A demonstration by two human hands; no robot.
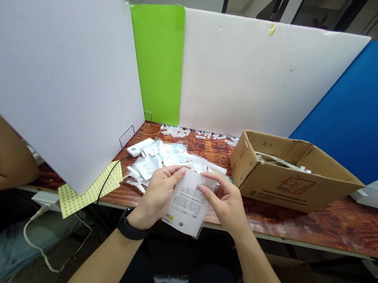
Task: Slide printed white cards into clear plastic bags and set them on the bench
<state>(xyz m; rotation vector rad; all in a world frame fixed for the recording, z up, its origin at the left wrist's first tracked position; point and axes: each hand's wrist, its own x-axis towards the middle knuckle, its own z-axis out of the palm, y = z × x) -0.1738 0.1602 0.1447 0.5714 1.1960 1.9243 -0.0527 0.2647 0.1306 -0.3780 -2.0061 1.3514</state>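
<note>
A flat white printed packet (pixel 189 204) with small dark text and a yellow mark hangs between my hands over the table's front edge. My left hand (pixel 161 190) grips its left side, thumb on the front near the top. At the top right corner, my right hand (pixel 225 201) pinches the packet between thumb and fingers. Just beyond them lies a pile of small clear and white packets (pixel 149 166), beside a white device (pixel 140 147) with a black cable.
An open cardboard box (pixel 272 186) stands at the right on the wooden table (pixel 342 229). Small white pieces (pixel 178 132) lie along the white back panel (pixel 243 75). Yellow dotted sheets (pixel 83 195) overhang the left edge. Another person's arm (pixel 5 153) shows behind the left panel.
</note>
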